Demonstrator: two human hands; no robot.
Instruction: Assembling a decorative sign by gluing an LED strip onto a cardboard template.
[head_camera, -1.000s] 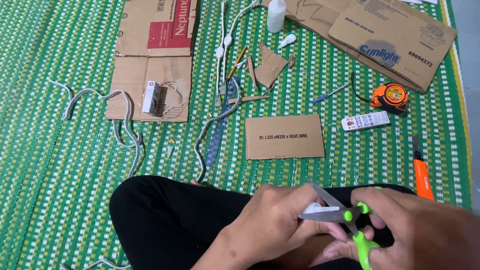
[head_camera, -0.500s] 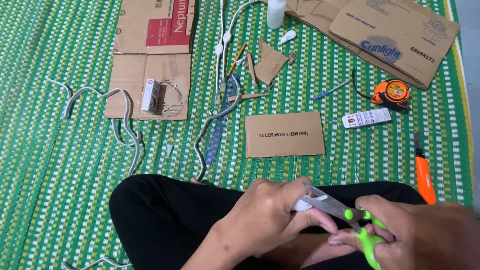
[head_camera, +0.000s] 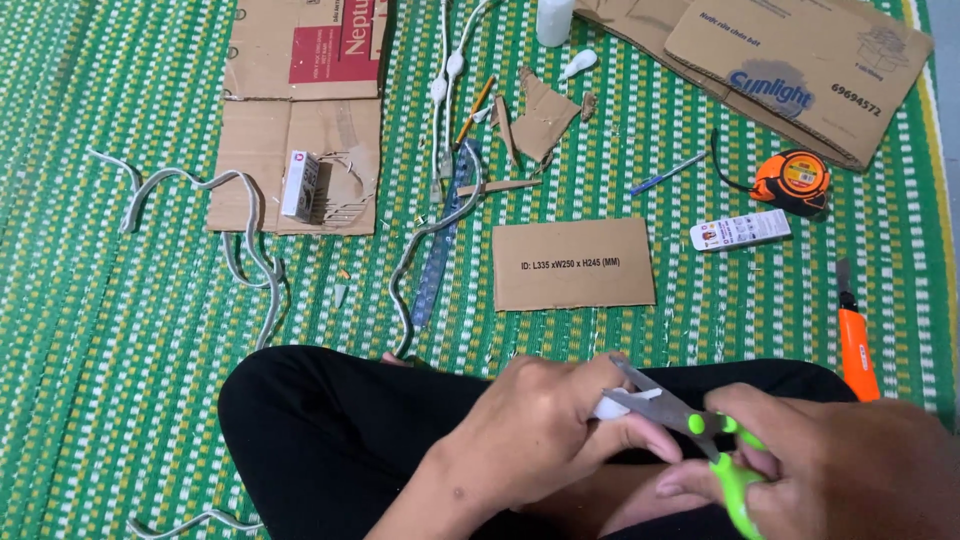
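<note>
Two hands meet over the lap, below the cardboard rectangle (head_camera: 573, 264): the left hand (head_camera: 545, 432) pinches what seems a small white piece (head_camera: 612, 407), the right hand (head_camera: 850, 475) grips green-handled scissors (head_camera: 690, 425), blades parted; cut best with the piece steadied close to the blades

Both hands meet low over the crossed legs

The left hand (head_camera: 540, 430) comes in from the lower middle, back of the hand up, fingers curled forward and thumb pinched against the fingertips in a closed grip. The right hand (head_camera: 830, 465) enters from the lower right corner, knuckles up, fingers bent and clenched, just beside the left; both forearms run off the bottom edge
</note>
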